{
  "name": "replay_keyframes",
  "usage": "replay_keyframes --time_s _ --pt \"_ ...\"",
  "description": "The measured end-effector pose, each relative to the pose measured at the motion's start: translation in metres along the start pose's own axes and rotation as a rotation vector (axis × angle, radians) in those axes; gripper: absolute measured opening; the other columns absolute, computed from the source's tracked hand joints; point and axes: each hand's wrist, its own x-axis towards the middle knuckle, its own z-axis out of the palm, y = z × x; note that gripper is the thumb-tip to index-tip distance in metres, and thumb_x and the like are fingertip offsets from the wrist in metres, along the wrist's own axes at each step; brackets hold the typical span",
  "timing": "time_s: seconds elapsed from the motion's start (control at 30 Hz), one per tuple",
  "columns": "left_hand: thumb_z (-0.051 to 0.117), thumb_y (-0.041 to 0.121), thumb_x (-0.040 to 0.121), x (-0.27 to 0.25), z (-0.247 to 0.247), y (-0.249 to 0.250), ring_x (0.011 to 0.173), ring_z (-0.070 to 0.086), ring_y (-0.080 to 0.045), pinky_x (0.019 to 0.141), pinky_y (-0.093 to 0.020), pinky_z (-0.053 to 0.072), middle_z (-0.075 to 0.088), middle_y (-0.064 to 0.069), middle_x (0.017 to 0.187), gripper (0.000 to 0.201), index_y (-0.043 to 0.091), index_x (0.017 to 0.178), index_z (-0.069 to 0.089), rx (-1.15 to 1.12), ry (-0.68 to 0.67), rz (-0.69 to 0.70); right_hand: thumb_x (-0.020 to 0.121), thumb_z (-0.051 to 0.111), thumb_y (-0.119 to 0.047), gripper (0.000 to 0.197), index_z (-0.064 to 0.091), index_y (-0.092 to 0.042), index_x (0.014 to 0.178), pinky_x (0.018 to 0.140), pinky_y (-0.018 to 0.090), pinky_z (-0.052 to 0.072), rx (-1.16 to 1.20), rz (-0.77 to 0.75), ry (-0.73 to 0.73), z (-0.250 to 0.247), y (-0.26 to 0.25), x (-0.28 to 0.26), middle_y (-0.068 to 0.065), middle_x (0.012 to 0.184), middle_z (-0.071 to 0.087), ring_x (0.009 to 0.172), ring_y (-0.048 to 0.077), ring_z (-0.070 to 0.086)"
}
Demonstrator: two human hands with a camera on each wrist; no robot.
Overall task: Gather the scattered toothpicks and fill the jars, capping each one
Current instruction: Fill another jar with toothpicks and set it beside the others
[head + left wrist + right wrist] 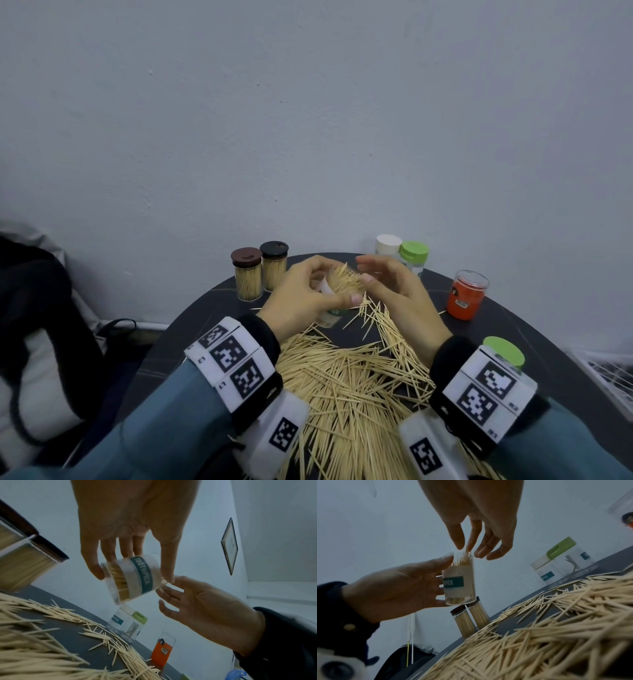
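My left hand grips a clear jar with a teal TOOTHPICK label, held tilted above the table. Toothpicks bristle out of its open mouth. My right hand hovers open at that mouth, thumb and fingertips touching the toothpick tips. In the right wrist view the right hand hangs directly over the jar. A large loose pile of toothpicks covers the dark round table below both wrists.
Two capped jars full of toothpicks, brown lid and black lid, stand at the back left. A white-lidded jar and a green-lidded jar stand at the back right. An uncapped orange-labelled jar and a green cap are on the right.
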Motion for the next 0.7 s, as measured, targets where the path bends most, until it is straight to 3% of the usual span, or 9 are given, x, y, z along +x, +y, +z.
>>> replay_keyframes --time_s 0.13,0.2,0.27,0.4,0.53,0.7 --pt "0.088 0.013 0.058 0.001 -0.003 0.001 0.095 0.064 -0.01 0.087 -0.022 0.05 0.068 0.003 0.1 0.056 0.015 0.108 0.063 0.053 0.071 0.094 0.084 0.065 -0.009 0.013 0.063 -0.019 0.092 0.072 0.032 0.05 0.006 0.021 -0.005 -0.002 0.0 0.001 -0.001 0.083 0.06 0.072 0.011 0.057" --pt "0.089 0.01 0.055 0.0 -0.003 0.002 0.093 0.063 -0.003 0.082 -0.014 0.048 0.068 0.008 0.098 0.056 0.017 0.105 0.064 0.082 0.087 0.148 0.081 0.068 -0.008 0.013 0.063 -0.019 0.086 0.067 0.032 0.053 -0.026 -0.005 0.014 -0.002 0.001 0.001 0.005 0.08 0.06 0.066 0.011 0.058" --pt "0.09 0.011 0.053 0.0 -0.003 0.002 0.092 0.06 0.005 0.076 -0.005 0.044 0.066 0.013 0.097 0.057 0.019 0.105 0.065 0.127 0.101 0.178 0.079 0.071 -0.011 0.011 0.065 -0.02 0.08 0.063 0.022 0.052 -0.113 -0.044 0.045 -0.004 0.0 0.001 0.005 0.076 0.064 0.061 0.006 0.058" --pt "0.09 0.016 0.053 0.0 -0.003 0.001 0.093 0.057 0.006 0.075 -0.002 0.04 0.063 0.018 0.096 0.058 0.022 0.105 0.064 0.179 0.115 0.182 0.077 0.073 -0.013 0.007 0.069 -0.019 0.075 0.064 0.019 0.05 -0.159 -0.074 0.039 -0.004 -0.005 0.0 0.0 0.071 0.069 0.062 0.005 0.059" --pt "0.089 0.016 0.054 0.0 -0.004 -0.001 0.099 0.058 0.001 0.081 -0.009 0.041 0.064 0.014 0.101 0.059 0.022 0.106 0.064 0.176 0.113 0.166 0.075 0.074 -0.013 0.006 0.071 -0.017 0.073 0.064 0.018 0.051 -0.146 -0.048 -0.009 -0.005 -0.01 -0.001 -0.002 0.067 0.069 0.062 0.007 0.062" --pt "0.09 0.019 0.055 -0.003 0.003 0.0 0.099 0.059 0.002 0.081 -0.009 0.042 0.067 0.013 0.101 0.055 0.024 0.103 0.064 0.206 -0.009 0.146 0.076 0.073 -0.009 0.009 0.074 -0.018 0.077 0.06 0.01 0.047 -0.256 -0.072 0.05 -0.008 -0.01 -0.001 -0.002 0.069 0.069 0.061 0.002 0.06"
